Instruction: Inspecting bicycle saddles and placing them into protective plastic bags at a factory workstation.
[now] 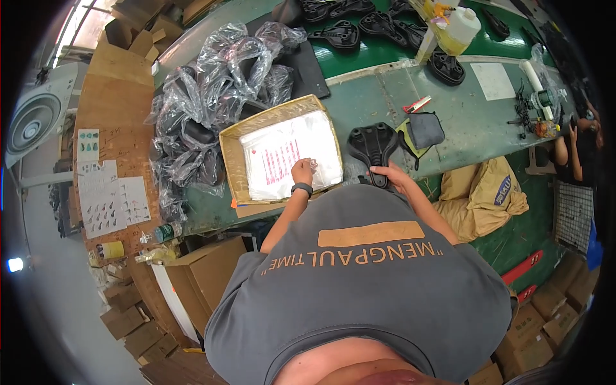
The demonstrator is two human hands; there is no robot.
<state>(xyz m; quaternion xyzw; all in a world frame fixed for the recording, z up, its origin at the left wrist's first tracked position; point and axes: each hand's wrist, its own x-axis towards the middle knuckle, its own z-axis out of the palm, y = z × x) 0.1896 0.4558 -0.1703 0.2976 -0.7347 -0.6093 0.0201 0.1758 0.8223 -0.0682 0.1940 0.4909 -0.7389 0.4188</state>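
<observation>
A black bicycle saddle point(373, 145) lies underside up at the bench's front edge. My right hand point(393, 176) grips its narrow nose, which points toward me. An open cardboard box point(231, 151) to the left holds a stack of flat clear plastic bags point(282, 154) with red print. Over the stack's right side, my left hand point(303, 172), with a dark band on its wrist, is closed in a pinch. Crinkled clear plastic shows at its fingertips. Some clear film also lies between the box and the saddle.
Plastic-wrapped saddles point(212, 96) are heaped left of the box. A red cutter point(417, 104) and a dark folded cloth point(426, 130) lie beyond the saddle. More bare saddles point(340, 35), a bottle point(461, 29) and white paper point(492, 81) are farther back. Yellow sacks point(484, 196) stand at right.
</observation>
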